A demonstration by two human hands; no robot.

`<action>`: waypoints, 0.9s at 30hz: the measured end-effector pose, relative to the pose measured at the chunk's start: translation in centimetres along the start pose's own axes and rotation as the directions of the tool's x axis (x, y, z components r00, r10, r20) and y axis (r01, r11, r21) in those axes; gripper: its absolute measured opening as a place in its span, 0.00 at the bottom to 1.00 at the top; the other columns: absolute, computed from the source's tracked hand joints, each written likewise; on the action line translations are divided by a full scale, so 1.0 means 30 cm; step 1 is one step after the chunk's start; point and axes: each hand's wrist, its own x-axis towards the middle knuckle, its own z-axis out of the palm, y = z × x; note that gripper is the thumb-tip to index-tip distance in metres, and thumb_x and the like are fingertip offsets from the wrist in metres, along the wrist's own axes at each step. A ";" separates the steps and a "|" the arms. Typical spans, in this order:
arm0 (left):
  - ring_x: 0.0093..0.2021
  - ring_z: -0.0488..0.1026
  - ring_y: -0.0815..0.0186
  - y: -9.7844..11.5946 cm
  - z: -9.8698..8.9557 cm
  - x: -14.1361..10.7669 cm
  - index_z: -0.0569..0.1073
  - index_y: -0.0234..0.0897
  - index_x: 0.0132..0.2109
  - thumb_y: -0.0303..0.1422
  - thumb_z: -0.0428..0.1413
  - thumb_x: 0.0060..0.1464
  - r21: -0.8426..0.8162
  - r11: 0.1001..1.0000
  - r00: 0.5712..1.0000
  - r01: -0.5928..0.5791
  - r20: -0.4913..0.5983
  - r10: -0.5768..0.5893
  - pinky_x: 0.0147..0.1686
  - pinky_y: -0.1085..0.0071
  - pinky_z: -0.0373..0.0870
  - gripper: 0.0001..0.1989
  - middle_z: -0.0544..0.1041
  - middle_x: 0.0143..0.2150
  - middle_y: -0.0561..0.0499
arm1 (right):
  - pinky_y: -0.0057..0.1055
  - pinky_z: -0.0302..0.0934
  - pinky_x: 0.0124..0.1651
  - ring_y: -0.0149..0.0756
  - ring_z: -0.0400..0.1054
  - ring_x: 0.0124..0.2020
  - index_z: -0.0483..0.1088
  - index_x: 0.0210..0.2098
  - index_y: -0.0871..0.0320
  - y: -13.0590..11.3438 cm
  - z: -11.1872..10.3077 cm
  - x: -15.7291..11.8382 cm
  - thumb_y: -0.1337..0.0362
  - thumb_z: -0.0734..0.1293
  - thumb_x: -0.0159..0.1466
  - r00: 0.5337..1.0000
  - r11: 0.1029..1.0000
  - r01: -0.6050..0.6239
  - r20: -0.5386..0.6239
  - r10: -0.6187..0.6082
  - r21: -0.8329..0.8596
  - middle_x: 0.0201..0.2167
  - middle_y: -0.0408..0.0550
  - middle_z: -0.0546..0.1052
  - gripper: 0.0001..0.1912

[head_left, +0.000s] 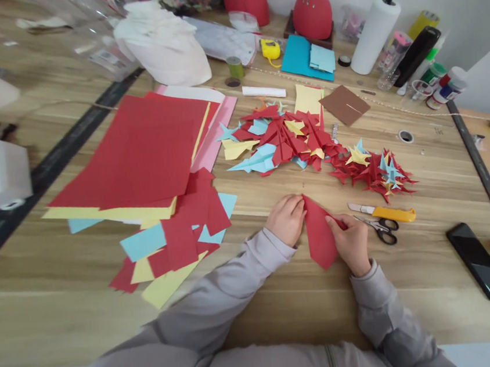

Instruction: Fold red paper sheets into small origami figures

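Two hands (287, 220); one red paper (321, 238)

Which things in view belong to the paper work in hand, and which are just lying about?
Likely part of the work:
red paper in both hands
red sheets
cut pieces
folded shapes
possibly the scissors and knife

Apparently just lying about:
phone
tape measure
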 end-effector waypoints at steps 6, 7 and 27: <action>0.48 0.70 0.56 -0.004 0.033 -0.012 0.74 0.26 0.45 0.28 0.47 0.58 0.085 0.996 0.997 -0.028 0.077 0.021 0.47 0.58 0.70 0.14 0.75 0.47 0.38 | 0.28 0.60 0.30 0.35 0.70 0.25 0.76 0.28 0.59 0.009 0.005 0.004 0.57 0.65 0.57 1.000 1.000 0.005 0.009 -0.005 -0.011 0.24 0.47 0.78 0.13; 0.48 0.69 0.55 -0.005 0.034 -0.013 0.74 0.26 0.45 0.28 0.47 0.58 0.088 0.996 0.996 -0.031 0.092 0.023 0.47 0.57 0.70 0.14 0.74 0.48 0.38 | 0.28 0.60 0.30 0.35 0.70 0.25 0.76 0.28 0.59 0.009 0.005 0.004 0.57 0.65 0.57 1.000 1.000 0.007 0.008 -0.007 -0.009 0.24 0.47 0.78 0.13; 0.52 0.68 0.54 0.059 0.003 -0.030 0.74 0.28 0.46 0.25 0.45 0.58 0.165 0.982 0.991 -0.093 0.106 0.076 0.48 0.57 0.66 0.15 0.73 0.51 0.36 | 0.29 0.60 0.32 0.36 0.71 0.27 0.76 0.27 0.58 -0.002 0.002 0.001 0.58 0.64 0.57 1.000 1.000 0.027 0.013 -0.027 -0.016 0.25 0.46 0.79 0.11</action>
